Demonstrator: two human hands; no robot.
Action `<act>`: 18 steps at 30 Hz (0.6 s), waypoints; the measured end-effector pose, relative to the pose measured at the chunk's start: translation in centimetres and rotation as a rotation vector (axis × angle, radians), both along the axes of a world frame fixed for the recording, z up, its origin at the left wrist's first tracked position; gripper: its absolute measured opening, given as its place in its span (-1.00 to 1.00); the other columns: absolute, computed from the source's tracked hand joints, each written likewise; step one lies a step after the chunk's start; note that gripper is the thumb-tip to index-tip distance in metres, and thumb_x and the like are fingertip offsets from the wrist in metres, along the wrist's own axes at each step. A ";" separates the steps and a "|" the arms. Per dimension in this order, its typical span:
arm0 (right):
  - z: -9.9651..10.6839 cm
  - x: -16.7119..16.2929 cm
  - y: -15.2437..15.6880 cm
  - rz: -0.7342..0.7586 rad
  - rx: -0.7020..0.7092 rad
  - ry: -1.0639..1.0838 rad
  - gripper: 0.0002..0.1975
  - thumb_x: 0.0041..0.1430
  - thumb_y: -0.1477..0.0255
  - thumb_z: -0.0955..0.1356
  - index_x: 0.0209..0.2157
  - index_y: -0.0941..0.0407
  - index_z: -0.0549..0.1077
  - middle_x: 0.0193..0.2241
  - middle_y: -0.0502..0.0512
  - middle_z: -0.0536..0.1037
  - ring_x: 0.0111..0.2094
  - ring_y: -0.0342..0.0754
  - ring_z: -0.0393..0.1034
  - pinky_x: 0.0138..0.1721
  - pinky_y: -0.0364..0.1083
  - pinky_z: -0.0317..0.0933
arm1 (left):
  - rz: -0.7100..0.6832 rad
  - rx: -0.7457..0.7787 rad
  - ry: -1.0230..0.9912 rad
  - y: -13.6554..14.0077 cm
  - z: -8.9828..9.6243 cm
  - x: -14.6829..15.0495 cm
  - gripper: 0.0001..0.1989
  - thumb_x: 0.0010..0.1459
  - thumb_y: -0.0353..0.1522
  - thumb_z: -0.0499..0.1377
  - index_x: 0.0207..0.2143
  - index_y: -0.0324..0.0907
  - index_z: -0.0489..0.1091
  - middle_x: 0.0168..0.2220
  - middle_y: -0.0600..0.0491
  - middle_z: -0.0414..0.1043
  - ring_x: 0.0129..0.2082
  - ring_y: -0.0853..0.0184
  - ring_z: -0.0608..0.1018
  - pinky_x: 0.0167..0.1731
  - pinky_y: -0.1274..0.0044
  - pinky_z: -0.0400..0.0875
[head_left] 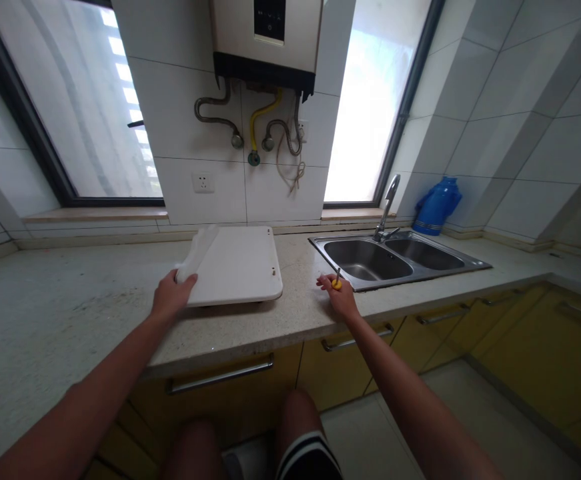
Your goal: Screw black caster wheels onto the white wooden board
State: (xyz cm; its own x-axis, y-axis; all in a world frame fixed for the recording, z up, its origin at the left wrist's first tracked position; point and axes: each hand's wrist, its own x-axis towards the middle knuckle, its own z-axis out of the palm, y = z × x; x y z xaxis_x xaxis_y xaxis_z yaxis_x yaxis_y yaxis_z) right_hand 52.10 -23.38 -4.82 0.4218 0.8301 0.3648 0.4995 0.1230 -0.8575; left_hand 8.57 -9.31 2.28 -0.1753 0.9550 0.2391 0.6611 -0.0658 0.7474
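Note:
A white flat panel [240, 263] with rounded corners lies on the countertop, with small dark marks or holes along its right side. At its left edge, my left hand [173, 293] is closed around a whitish, slightly translucent piece [197, 253] that slants along the panel; its exact kind is unclear. To the right of the panel, just in front of the sink, my right hand [339, 297] holds a short screwdriver [337, 283] with a yellow handle, its metal shaft pointing up. Some fingers of that hand stretch out toward the left.
A double steel sink [370, 260] with a faucet [387, 207] is set in the counter [115, 313]. A blue thermos-like container [437, 207] stands behind it. A water heater [267, 40] with hoses hangs on the wall. Yellow cabinets [340, 367] with bar handles are below.

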 end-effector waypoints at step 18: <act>-0.9 3.2 0.2 -0.211 0.177 0.393 -0.58 0.49 0.15 0.44 0.17 0.14 0.53 0.11 0.19 0.60 0.05 0.04 0.58 0.09 0.12 0.56 | -0.323 -0.034 -0.297 -4.3 -2.7 15.0 -0.51 0.31 -0.31 0.30 0.26 -0.21 0.47 0.17 -0.26 0.65 0.14 0.00 0.70 0.19 0.30 0.56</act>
